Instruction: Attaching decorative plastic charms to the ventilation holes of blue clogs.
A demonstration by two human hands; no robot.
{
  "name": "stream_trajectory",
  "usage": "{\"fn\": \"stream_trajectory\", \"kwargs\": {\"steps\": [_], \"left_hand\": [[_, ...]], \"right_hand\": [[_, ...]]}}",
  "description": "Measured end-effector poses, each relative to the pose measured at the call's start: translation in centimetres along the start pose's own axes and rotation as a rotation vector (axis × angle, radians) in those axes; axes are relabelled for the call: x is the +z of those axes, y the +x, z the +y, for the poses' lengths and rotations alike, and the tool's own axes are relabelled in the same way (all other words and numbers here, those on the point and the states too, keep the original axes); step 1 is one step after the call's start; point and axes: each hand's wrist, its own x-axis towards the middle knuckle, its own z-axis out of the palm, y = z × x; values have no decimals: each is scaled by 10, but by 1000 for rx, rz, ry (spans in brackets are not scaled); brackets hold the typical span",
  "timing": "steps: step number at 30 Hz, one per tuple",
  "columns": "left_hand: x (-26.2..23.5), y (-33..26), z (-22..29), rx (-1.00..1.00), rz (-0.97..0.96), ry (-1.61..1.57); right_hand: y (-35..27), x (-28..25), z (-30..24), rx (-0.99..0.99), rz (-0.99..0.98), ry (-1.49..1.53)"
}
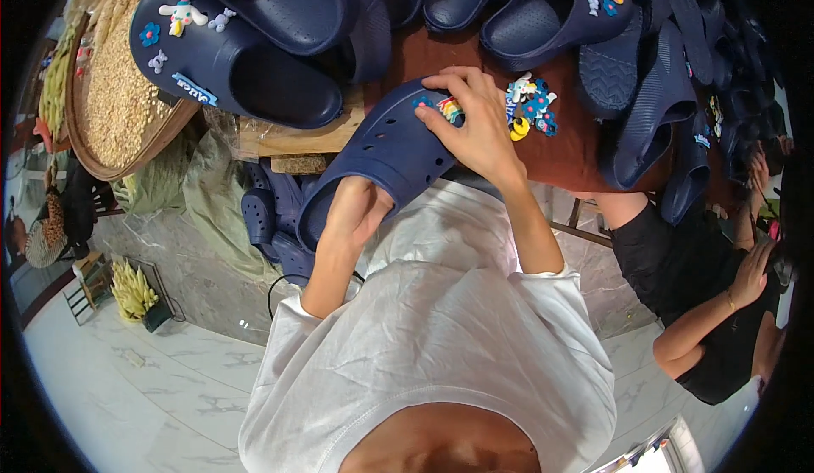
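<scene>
A navy foam clog (377,146) with holes lies across the table edge in front of me. My left hand (356,210) grips its heel end from below. On its toe my right hand (475,121) presses a small rainbow-coloured charm (450,110); a blue flower charm (421,102) sits beside it. A little heap of loose colourful charms (530,104) lies on the brown table (560,155) just right of my fingers.
Several navy clogs crowd the table: one with charms (220,57) at left, another (551,6) at the top, a stack (670,108) at right. A round tray of grain (119,91) stands left. Another person in black (704,303) sits at right. More clogs (271,218) lie below.
</scene>
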Motion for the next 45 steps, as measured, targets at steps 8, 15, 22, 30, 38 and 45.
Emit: {"fn": "stream_trajectory", "kwargs": {"steps": [8,15,22,30,38,45], "left_hand": [[2,-13,10,39,-249,-93],[21,-16,10,102,-212,-203],[29,-11,9,112,-252,-231],[24,-2,6,90,-237,-149],[27,7,5,47,-266,-97],[29,10,2,44,-290,-105]], "right_hand": [[-4,1,3,-26,15,0],[-33,-20,25,63,364,158],[-71,-35,39,260,331,-129],[-75,-28,54,315,298,-166],[-67,-29,38,196,332,-24],[-56,-11,11,231,132,548]]}}
